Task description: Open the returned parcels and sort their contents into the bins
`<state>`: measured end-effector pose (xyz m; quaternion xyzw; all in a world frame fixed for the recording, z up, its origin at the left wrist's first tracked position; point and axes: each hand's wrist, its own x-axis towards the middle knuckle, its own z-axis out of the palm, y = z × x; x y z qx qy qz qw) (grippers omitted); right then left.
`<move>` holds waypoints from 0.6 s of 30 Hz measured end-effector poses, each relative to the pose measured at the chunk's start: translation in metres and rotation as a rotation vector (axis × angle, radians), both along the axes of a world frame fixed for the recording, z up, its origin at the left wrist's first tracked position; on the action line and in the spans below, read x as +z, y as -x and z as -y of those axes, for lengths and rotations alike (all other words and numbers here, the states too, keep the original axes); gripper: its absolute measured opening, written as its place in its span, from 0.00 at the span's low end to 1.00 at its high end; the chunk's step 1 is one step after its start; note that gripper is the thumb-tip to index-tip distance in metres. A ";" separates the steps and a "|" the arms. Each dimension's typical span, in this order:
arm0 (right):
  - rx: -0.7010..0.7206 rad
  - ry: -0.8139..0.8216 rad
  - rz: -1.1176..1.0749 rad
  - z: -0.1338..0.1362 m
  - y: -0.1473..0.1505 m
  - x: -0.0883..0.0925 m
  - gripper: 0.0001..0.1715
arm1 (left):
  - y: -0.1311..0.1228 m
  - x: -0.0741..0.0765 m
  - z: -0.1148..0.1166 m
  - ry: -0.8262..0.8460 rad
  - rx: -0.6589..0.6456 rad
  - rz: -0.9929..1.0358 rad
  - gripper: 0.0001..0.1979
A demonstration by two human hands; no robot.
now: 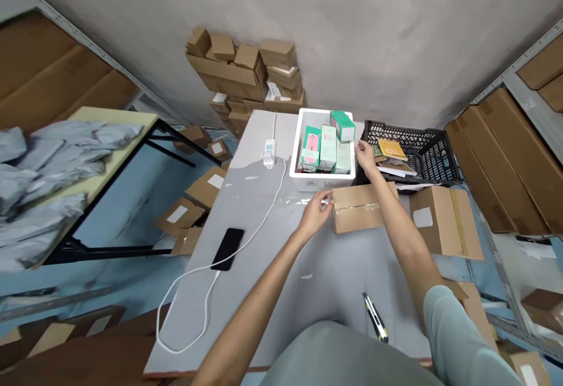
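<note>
A small brown cardboard box (pixel 358 209) sealed with clear tape lies on the grey table (pixel 281 268). My left hand (pixel 315 213) rests at its left end, fingers curled against the box. My right hand (pixel 365 157) reaches over the box to the right rim of a white foam bin (pixel 303 182), fingers bent near a green product box (pixel 342 125). The bin holds several green and pink boxes (pixel 328 146). I cannot make out anything held in the right hand.
A black plastic crate (pixel 433 152) with booklets stands right of the bin. A phone (pixel 227 249) on a white cable and a charger (pixel 269 152) lie left. A utility knife (pixel 375 317) lies near me. Cardboard boxes are stacked at the wall (pixel 246 72) and around the floor.
</note>
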<state>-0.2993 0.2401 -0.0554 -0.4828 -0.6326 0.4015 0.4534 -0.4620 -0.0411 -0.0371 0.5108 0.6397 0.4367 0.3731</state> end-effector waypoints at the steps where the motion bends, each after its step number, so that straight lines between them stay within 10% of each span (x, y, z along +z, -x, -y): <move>1: -0.012 0.059 -0.011 0.024 -0.011 -0.005 0.34 | 0.001 -0.006 0.010 0.028 0.023 0.010 0.19; 9: -0.303 0.060 0.255 0.226 -0.155 -0.029 0.29 | -0.036 -0.055 0.074 0.248 0.078 0.166 0.24; 12: -0.484 0.166 0.295 0.247 -0.197 -0.023 0.34 | -0.063 -0.056 0.079 0.291 0.052 0.218 0.30; 18: -0.396 0.318 0.192 0.264 -0.212 -0.013 0.32 | -0.086 -0.039 0.077 0.284 0.031 0.329 0.28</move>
